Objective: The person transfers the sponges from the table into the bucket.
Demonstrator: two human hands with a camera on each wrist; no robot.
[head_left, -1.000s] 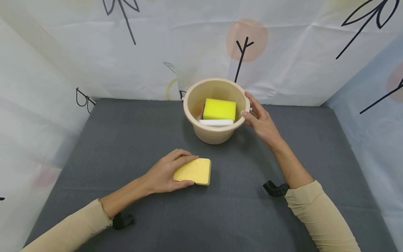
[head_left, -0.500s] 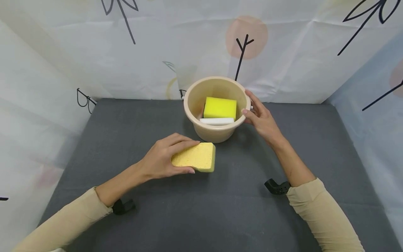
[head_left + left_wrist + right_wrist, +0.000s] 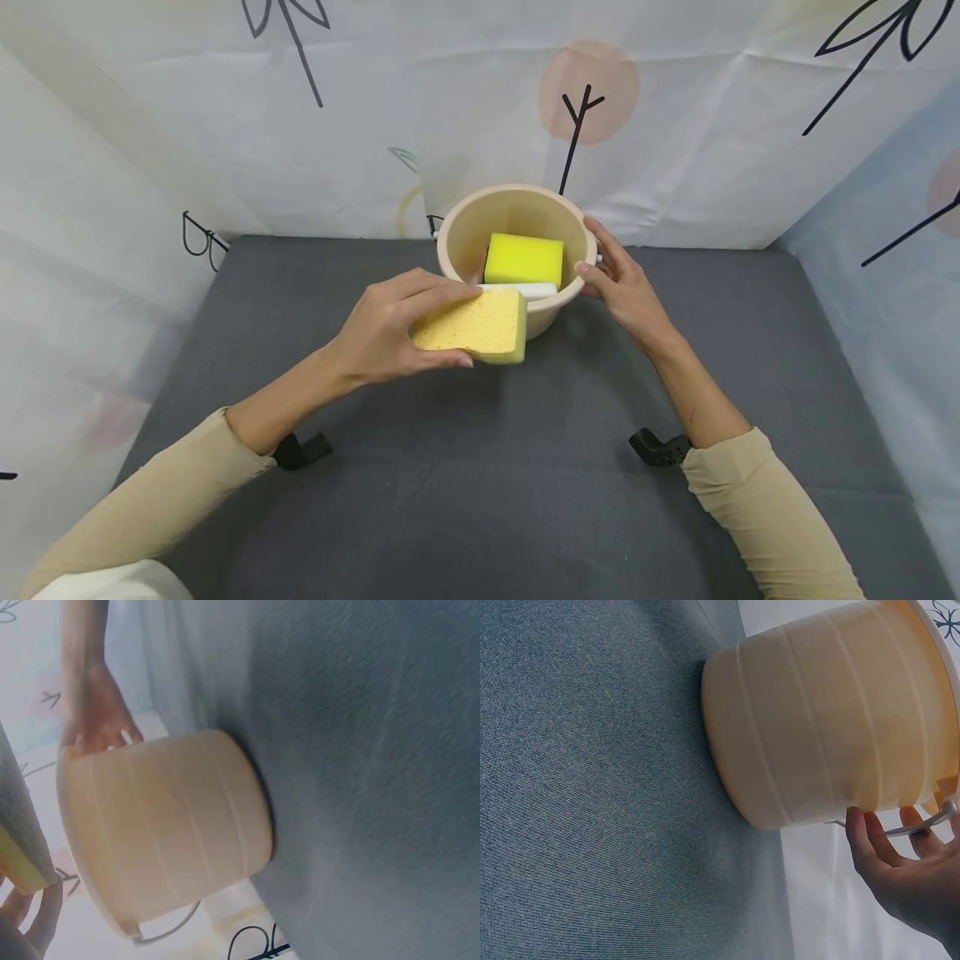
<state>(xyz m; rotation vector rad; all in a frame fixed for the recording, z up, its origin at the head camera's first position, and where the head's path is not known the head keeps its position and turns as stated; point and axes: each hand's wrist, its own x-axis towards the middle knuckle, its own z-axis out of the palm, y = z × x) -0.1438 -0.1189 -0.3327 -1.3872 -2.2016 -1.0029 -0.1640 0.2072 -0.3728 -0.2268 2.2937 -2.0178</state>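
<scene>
A pale yellow sponge [image 3: 472, 325] is in my left hand [image 3: 386, 329], pinched between thumb and fingers. It is raised above the table, in front of the near rim of a beige bucket [image 3: 547, 321]. In the left wrist view the sponge [image 3: 19, 825] shows a darker grey underside. My right hand [image 3: 626, 287] grips the bucket's right rim, thumb over the edge and fingers against the outer wall. Inside the bucket lie a bright yellow block-shaped sponge [image 3: 523, 258] and a white bar-like item [image 3: 536, 291], partly hidden by the left hand's sponge.
The bucket stands on a dark grey cloth-covered table [image 3: 480, 500], close to a white patterned curtain [image 3: 480, 100] at the back. A thin wire handle [image 3: 922, 825] hangs at the bucket's side. Black wrist mounts [image 3: 660, 447] stick out under both sleeves.
My left hand has lifted the pale yellow sponge from near the table, forward and up toward the bucket's near rim. The right hand and the bucket have stayed in place.
</scene>
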